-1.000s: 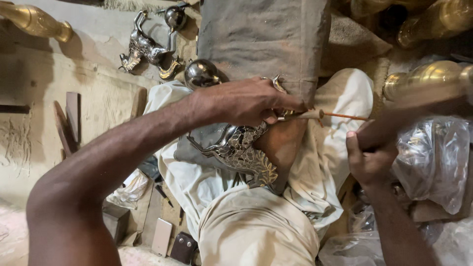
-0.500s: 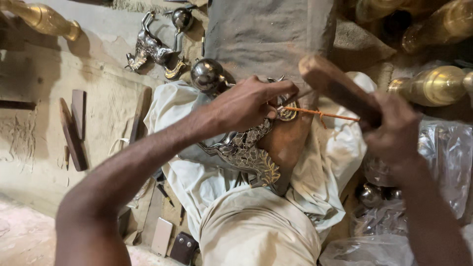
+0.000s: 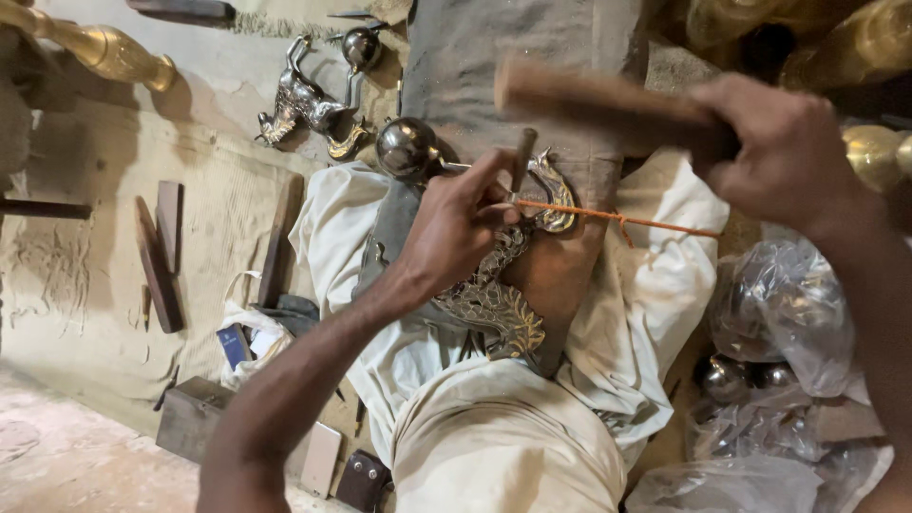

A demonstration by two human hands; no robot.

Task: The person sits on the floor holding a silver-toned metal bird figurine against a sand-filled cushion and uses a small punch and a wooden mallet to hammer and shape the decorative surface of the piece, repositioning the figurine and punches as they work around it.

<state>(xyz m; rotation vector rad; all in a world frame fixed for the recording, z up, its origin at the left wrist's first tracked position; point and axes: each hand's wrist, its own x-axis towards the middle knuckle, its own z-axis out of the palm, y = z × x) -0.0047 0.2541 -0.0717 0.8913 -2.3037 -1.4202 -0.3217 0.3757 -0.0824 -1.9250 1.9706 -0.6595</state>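
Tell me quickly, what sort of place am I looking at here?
Most likely a metal-craft workshop worked at floor level. The left hand steadies a punch on an ornate metal piece, the right hand grips a wooden mallet, and brass vessels lie around.

Open floor (image 3: 76,456) lower left; plastic-wrapped pieces (image 3: 788,313) crowd right.

Scene lit dimly w/ warm light, right hand (image 3: 788,152) & wooden mallet (image 3: 608,100) motion-blurred, glare seen on metal ball (image 3: 406,147).
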